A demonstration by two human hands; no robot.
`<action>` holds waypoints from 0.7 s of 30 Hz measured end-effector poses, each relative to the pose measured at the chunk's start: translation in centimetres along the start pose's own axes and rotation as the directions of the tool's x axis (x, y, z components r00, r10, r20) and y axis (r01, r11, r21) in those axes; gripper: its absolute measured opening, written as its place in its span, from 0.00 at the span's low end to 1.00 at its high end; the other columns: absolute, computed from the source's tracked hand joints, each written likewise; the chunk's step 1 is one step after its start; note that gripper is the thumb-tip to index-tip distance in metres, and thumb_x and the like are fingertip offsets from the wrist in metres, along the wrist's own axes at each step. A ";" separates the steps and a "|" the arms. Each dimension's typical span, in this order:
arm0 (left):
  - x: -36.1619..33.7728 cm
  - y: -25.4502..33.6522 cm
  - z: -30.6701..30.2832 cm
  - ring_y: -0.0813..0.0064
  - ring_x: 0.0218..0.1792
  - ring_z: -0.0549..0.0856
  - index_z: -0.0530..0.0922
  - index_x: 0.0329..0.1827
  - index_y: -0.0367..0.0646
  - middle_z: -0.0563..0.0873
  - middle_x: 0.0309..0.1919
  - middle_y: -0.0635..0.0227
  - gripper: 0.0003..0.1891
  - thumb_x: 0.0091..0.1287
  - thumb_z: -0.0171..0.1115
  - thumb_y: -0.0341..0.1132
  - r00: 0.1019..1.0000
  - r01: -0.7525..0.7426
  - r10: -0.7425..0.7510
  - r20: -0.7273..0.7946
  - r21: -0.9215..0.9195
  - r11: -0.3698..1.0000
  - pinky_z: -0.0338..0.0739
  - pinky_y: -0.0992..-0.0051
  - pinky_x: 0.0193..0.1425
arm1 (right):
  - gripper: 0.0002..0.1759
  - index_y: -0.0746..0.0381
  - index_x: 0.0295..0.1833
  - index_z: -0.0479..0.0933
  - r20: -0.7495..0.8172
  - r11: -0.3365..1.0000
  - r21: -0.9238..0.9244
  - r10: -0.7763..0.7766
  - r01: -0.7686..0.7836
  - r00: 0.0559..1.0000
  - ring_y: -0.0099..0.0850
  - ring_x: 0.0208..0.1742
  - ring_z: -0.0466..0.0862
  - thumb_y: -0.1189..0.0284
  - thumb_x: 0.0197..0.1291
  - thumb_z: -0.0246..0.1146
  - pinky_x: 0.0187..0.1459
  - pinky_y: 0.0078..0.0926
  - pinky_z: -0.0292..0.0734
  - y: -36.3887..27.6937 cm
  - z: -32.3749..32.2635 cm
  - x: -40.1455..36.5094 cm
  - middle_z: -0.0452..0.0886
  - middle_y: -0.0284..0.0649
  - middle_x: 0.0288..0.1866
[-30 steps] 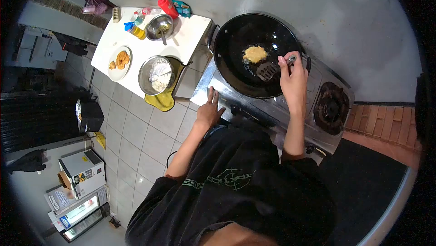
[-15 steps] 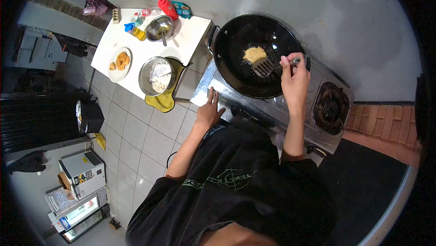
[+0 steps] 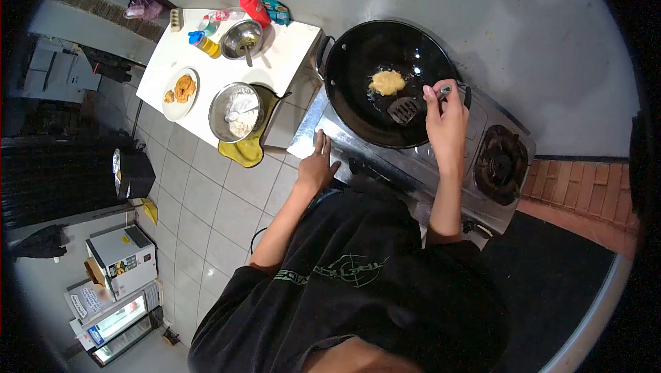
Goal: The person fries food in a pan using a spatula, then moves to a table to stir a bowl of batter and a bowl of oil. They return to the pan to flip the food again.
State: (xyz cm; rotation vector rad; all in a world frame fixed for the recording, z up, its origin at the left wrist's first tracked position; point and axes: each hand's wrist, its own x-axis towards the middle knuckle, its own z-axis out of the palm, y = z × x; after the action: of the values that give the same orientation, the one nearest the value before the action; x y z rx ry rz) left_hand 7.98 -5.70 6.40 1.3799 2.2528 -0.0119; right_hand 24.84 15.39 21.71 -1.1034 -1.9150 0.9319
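My right hand (image 3: 447, 117) is closed around the handle of a slotted spatula (image 3: 405, 110). The spatula's dark blade is inside a large black wok (image 3: 351, 115), a little apart from a pale golden fried piece of food (image 3: 387, 82). That piece lies in shiny oil near the wok's middle. The wok sits on a steel gas stove (image 3: 323, 125). My left hand (image 3: 317, 168) rests on the stove's front left corner with its fingers stretched out and nothing in it.
A bare burner (image 3: 505, 164) is at the stove's right. Left, a white table (image 3: 157, 84) bears a plate (image 3: 171, 112) of browned pieces, a steel bowl (image 3: 215, 112) of white mixture on a yellow-green cloth (image 3: 241, 154), a smaller bowl (image 3: 231, 44) and several bottles.
The spatula's blade has drawn away from the fried piece, which now lies apart from it. My left hand stays on the stove corner.
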 end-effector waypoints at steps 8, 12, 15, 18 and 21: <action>0.2 -0.2 0.3 0.52 0.46 0.86 0.54 0.76 0.41 0.46 0.79 0.54 0.42 0.65 0.59 0.52 1.000 0.018 -0.018 -0.009 0.016 1.000 0.82 0.58 0.48 | 0.11 0.65 0.40 0.70 -0.073 0.998 0.048 0.053 -0.050 0.996 0.32 0.23 0.72 0.69 0.67 0.61 0.30 0.31 0.70 0.9 0.1 0.1 0.74 0.44 0.24; 0.1 -0.2 0.3 0.52 0.46 0.87 0.55 0.76 0.41 0.46 0.79 0.54 0.42 0.65 0.59 0.53 1.000 0.010 -0.010 -0.029 0.021 1.000 0.83 0.58 0.48 | 0.12 0.65 0.40 0.70 -0.050 0.998 -0.017 0.054 -0.054 0.997 0.36 0.23 0.73 0.68 0.68 0.61 0.31 0.32 0.70 0.6 -0.1 0.3 0.74 0.46 0.24; 0.1 -0.3 0.2 0.42 0.47 0.84 0.53 0.76 0.37 0.47 0.77 0.47 0.42 0.66 0.58 0.54 1.000 -0.017 0.017 -0.017 -0.010 1.000 0.83 0.55 0.47 | 0.11 0.65 0.40 0.70 -0.075 0.999 0.004 0.041 -0.040 0.996 0.37 0.24 0.73 0.68 0.68 0.61 0.31 0.33 0.70 0.7 -0.1 0.3 0.74 0.46 0.24; 0.2 -0.3 0.2 0.42 0.46 0.84 0.53 0.76 0.38 0.46 0.77 0.47 0.42 0.66 0.58 0.54 1.000 -0.012 0.012 0.002 -0.009 1.000 0.83 0.55 0.47 | 0.11 0.65 0.40 0.70 -0.099 1.000 0.006 -0.021 0.022 0.995 0.38 0.24 0.73 0.69 0.67 0.61 0.31 0.33 0.70 0.8 0.0 0.2 0.74 0.46 0.24; 0.1 -0.2 0.2 0.43 0.46 0.84 0.53 0.76 0.39 0.45 0.77 0.48 0.42 0.67 0.58 0.54 1.000 -0.018 0.018 -0.015 -0.002 1.000 0.82 0.54 0.47 | 0.10 0.65 0.40 0.70 -0.050 1.000 -0.007 -0.014 0.014 0.999 0.37 0.24 0.74 0.69 0.67 0.61 0.31 0.33 0.71 0.4 -0.2 0.2 0.74 0.45 0.24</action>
State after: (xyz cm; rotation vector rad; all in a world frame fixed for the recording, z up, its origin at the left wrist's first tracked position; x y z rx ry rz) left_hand 7.84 -5.82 6.14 1.4040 2.2515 0.0072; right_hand 25.08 15.75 21.45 -1.1058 -1.8838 0.8834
